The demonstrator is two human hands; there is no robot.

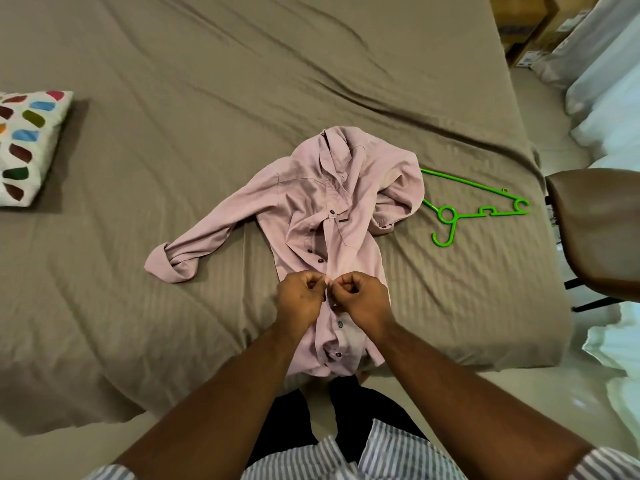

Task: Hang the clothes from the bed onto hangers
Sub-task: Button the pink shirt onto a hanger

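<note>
Left hand, right hand pinch shirt.

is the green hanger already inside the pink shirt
No, the green hanger lies on the bed beside the pink shirt, only its tip tucked under a sleeve.

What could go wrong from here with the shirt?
The left hand and right hand pinch the shirt front; tugging could strain a button. The hem hangs over the bed edge, so the shirt may slide off when released. The hanger lies right by the bunched sleeve and may snag when the shirt is lifted.
</note>
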